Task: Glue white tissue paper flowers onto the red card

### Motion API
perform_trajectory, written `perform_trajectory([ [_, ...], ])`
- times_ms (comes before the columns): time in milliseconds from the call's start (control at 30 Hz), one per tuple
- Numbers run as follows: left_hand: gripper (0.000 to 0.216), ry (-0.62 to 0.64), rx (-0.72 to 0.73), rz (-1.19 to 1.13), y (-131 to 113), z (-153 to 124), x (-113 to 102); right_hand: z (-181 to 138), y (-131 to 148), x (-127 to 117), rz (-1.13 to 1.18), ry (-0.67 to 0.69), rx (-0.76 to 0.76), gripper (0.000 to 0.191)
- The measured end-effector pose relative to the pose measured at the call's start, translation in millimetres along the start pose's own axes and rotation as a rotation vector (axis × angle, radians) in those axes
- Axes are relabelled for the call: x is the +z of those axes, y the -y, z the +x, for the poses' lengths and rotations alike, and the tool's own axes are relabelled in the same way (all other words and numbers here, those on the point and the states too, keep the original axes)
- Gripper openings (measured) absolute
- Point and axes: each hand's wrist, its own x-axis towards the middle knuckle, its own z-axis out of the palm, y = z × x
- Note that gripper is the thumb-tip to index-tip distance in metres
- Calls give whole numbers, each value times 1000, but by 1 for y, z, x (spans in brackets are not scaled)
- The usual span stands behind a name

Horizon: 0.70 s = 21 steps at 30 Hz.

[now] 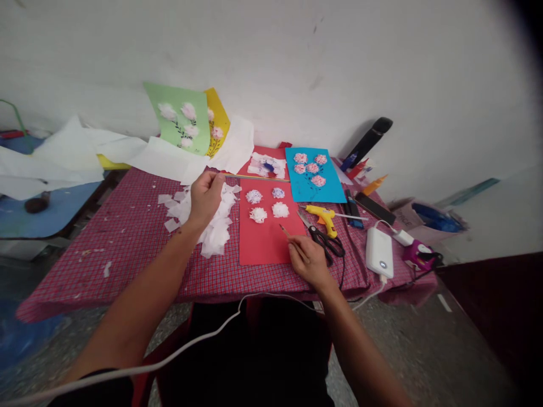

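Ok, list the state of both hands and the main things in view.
Left hand: closed on a thin stick
Right hand: closed on a slim tool
Red sheet: flat, four paper flowers on it
Blue sheet: decorated, five pink-and-white flowers
Green sheet: propped upright, decorated
White paper pieces: loose, heaped
Glue gun: on its side, glue stick protruding
Scissors: lying down; open or shut unclear
Power bank: cable plugged in, display lit

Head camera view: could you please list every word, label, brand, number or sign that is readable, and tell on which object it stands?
"PACE": on the pale container at the right; it may be part of a longer word.
White power bank: a mark on its small round display, too small to read.
Yellow glue gun: dark label, too blurred to read.
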Motion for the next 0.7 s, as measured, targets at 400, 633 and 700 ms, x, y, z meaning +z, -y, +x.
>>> perform_trajectory([
  [400, 25, 26, -20, -15, 4, 0, -3, 2, -1, 0, 13, -1, -11, 21],
  [633, 23, 26, -21, 4, 6, 0, -4, 2, -1, 1, 56, -26, -22, 26],
  [700, 24, 21, -17, 13, 6, 0, -4, 3, -1, 1, 47, -46, -21, 25],
])
